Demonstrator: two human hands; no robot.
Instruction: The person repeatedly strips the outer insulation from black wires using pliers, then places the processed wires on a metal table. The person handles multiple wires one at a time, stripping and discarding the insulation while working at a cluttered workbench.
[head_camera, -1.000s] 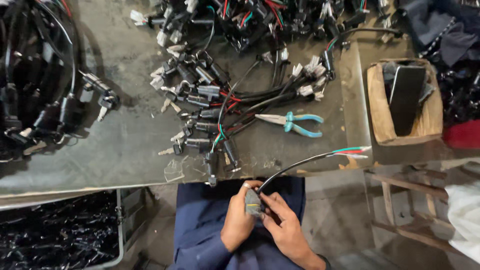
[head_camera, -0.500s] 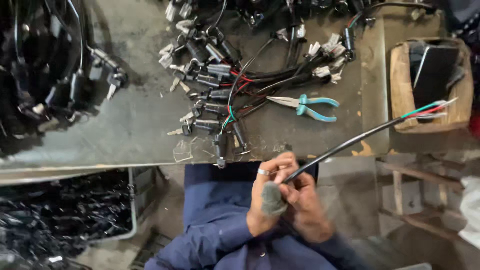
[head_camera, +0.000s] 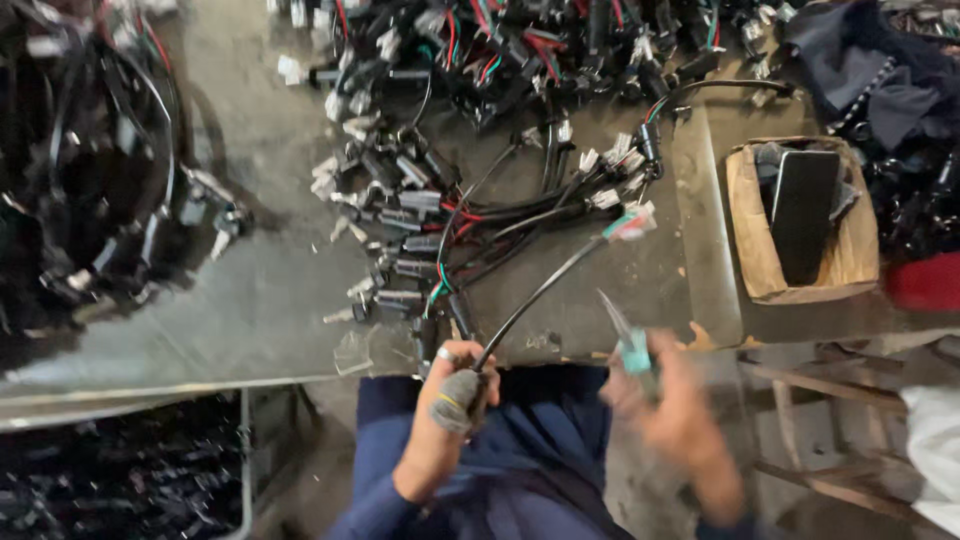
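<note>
Left hand (head_camera: 452, 395): curling tightly round the grey grip (head_camera: 452, 400) of a black cable (head_camera: 540, 295), holding it over the lap, just below the table edge.
Right hand (head_camera: 672, 415): blurring in motion, fingers closing on the teal handles of the pliers (head_camera: 626, 338), tips pointing up at the table.
Cable: running up and right from the grip, its coloured wire ends (head_camera: 632, 224) hanging over the table (head_camera: 250, 310).
Pile (head_camera: 480, 210): lying further back, black leads and white plugs tangling together.
Box (head_camera: 750, 250): sitting at the right, holding a dark flat thing.
</note>
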